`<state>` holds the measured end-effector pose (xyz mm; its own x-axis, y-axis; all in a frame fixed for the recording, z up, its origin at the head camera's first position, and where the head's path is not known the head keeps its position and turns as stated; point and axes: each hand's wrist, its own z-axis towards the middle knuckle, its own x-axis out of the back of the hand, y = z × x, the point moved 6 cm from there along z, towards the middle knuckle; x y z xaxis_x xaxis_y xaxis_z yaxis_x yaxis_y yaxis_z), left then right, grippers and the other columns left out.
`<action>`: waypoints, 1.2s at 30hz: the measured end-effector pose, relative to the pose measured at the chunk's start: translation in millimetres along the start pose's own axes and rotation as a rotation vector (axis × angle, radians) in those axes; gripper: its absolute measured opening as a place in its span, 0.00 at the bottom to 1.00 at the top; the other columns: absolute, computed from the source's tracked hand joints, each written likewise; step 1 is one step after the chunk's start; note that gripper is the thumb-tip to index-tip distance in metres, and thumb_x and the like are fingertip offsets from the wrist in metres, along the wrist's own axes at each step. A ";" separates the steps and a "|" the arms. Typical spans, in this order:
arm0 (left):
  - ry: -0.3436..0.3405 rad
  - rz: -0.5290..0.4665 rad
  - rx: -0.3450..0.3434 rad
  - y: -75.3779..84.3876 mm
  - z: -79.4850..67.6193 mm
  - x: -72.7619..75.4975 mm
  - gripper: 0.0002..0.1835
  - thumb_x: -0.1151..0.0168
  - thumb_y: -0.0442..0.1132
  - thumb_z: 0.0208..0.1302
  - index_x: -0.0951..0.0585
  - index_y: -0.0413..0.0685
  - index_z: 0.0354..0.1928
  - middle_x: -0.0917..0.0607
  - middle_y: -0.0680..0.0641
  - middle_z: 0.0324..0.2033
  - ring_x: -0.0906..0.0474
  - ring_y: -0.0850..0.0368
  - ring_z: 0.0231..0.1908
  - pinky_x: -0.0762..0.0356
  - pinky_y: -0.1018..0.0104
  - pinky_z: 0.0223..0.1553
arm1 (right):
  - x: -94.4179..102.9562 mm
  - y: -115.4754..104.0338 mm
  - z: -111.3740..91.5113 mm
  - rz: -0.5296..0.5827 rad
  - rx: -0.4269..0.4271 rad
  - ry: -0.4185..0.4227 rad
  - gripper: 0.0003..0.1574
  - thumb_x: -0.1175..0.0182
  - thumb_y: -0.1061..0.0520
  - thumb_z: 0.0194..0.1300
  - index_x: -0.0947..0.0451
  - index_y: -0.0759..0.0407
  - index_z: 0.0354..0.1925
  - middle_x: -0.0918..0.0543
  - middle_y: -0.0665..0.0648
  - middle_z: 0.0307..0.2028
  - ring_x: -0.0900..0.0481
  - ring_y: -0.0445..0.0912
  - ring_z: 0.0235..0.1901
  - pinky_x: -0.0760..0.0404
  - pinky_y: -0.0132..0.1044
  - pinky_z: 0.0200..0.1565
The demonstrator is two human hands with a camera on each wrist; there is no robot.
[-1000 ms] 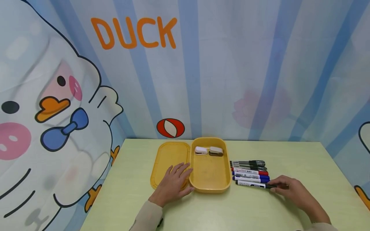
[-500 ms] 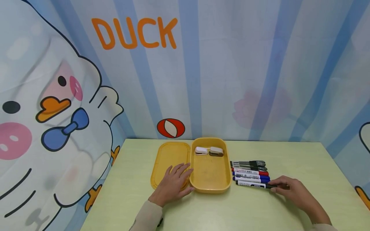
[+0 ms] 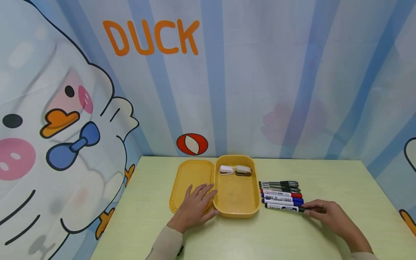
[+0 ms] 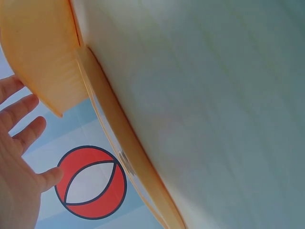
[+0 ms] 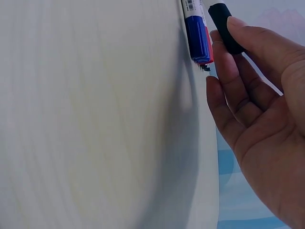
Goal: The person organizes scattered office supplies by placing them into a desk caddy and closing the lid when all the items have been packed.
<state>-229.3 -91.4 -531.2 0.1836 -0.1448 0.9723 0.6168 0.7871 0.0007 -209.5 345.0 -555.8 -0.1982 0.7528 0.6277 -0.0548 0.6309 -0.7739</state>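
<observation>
My right hand (image 3: pixel 329 215) pinches the capped end of a black marker (image 3: pixel 282 207) between thumb and fingers. In the right wrist view its black cap (image 5: pixel 224 27) sits at the thumb tip, with a blue-capped marker (image 5: pixel 196 38) beside it. My left hand (image 3: pixel 194 208) lies over the yellow lid (image 3: pixel 191 175), fingers spread, fingertips right at the left wall of the yellow box (image 3: pixel 236 213). Inside the box, at its far end, are a white stapler (image 3: pixel 226 169) and a grey-and-brown stapler (image 3: pixel 243 170).
Right of the box, a red-capped marker (image 3: pixel 281 194), blue-capped markers (image 3: pixel 282 199) and black pens (image 3: pixel 279 183) lie in a row on the pale green table (image 3: pixel 234 240). A printed duck curtain (image 3: pixel 247 79) hangs along the table's far edge.
</observation>
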 end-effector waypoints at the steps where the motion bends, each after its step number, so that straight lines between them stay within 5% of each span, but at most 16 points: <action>1: 0.003 0.004 0.001 0.0 0.2 0.1 0.37 0.54 0.71 0.71 0.31 0.59 0.73 0.34 0.52 0.75 0.37 0.50 0.73 0.42 0.32 0.69 | -0.1 0.4 0.0 0.002 -0.003 0.000 0.16 0.34 0.51 0.69 0.14 0.54 0.52 0.14 0.58 0.50 0.19 0.35 0.38 0.20 0.33 0.34; 36: 0.009 0.004 0.018 0.3 1.8 0.2 0.36 0.54 0.71 0.71 0.29 0.59 0.72 0.33 0.52 0.74 0.38 0.49 0.73 0.45 0.28 0.69 | 7.3 -1.9 -1.3 0.006 0.020 0.107 0.16 0.33 0.48 0.68 0.13 0.52 0.51 0.13 0.57 0.49 0.17 0.33 0.41 0.17 0.30 0.41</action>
<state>-230.4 -90.1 -530.6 0.1934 -0.1467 0.9701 0.6019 0.7986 0.0008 -209.6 349.6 -549.6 -0.0926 0.7727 0.6279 -0.0742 0.6235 -0.7783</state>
